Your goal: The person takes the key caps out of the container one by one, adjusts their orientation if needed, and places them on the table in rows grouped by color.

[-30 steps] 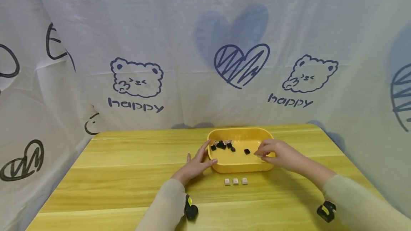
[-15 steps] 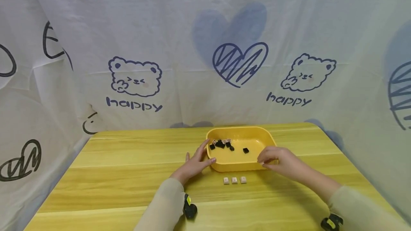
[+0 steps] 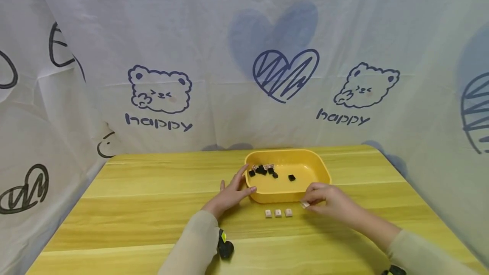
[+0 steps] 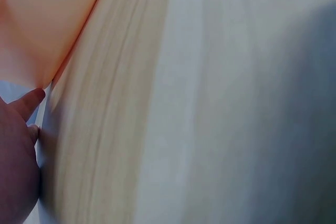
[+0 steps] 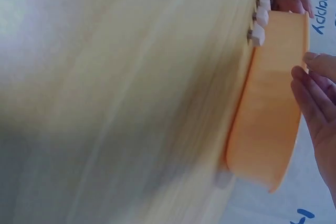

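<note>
Pinching one small pale keycap (image 3: 304, 204) between its fingertips, the right hand (image 3: 330, 202) hovers just in front of the tray's near right corner, low over the table (image 3: 153, 207). The keycap is a tiny, squarish, off-white block; any marking on it is too small to tell.

Three more pale keycaps (image 3: 278, 213) sit in a tidy row on the table, just in front of the tray's near wall and just left of the held one.

The one yellow tray (image 3: 315, 166), oval-cornered with low walls, stands toward the table's far edge, a little right of the middle. Inside it, a cluster of roughly five or six black keycaps (image 3: 262, 170) lies in the far left corner with a couple of pale ones mixed in; one black keycap (image 3: 291, 177) lies alone near the middle.

The left hand (image 3: 230, 193) lies flat, fingers straight, resting against the tray's left end and holding nothing.
</note>
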`<action>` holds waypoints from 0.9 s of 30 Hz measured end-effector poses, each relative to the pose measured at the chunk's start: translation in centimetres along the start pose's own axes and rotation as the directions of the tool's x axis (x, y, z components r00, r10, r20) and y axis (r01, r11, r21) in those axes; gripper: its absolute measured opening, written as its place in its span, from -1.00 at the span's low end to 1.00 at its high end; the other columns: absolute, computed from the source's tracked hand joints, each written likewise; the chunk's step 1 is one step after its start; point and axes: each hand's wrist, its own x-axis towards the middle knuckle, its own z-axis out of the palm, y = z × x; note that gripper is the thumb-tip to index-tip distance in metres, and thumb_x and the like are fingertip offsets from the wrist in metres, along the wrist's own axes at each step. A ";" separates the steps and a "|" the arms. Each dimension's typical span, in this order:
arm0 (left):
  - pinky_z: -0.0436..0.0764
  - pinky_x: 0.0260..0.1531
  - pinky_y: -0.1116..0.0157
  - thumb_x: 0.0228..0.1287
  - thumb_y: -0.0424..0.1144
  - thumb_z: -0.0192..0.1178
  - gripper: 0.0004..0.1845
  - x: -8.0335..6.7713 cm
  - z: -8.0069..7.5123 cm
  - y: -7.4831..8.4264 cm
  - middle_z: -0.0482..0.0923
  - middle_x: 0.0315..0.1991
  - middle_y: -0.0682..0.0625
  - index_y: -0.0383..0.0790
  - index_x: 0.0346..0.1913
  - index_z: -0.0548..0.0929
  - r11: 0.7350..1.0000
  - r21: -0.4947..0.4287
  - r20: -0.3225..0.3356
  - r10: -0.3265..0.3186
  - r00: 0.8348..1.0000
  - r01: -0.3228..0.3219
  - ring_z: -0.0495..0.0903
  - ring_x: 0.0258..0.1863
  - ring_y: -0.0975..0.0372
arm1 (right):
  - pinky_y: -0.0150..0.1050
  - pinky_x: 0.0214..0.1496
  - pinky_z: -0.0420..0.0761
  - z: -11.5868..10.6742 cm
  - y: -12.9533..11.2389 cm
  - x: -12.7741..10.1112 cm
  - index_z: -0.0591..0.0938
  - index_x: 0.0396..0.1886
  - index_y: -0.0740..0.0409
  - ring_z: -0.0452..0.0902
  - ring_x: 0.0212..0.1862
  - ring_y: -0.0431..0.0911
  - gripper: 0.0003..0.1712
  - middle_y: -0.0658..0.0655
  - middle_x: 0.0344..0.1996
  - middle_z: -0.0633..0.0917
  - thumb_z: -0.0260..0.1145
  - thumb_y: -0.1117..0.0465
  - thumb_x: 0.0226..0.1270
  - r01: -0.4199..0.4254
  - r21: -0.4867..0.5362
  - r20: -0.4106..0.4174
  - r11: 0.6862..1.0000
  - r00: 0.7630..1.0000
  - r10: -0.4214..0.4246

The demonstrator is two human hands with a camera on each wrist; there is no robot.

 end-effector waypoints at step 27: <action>-0.64 0.28 -0.16 0.39 0.12 0.13 -0.14 -0.2 -0.1 0.3 0.04 0.51 -0.19 0.19 0.57 -0.14 1.000 0.007 -0.002 0.010 1.000 -0.010 0.08 0.47 0.04 | -0.40 -0.38 0.54 3.7 1.8 0.1 0.78 -0.32 0.02 0.47 -0.44 -0.37 -0.87 -0.27 -0.50 0.63 0.52 0.21 0.09 -0.342 -0.186 -0.009 0.921 0.938 0.346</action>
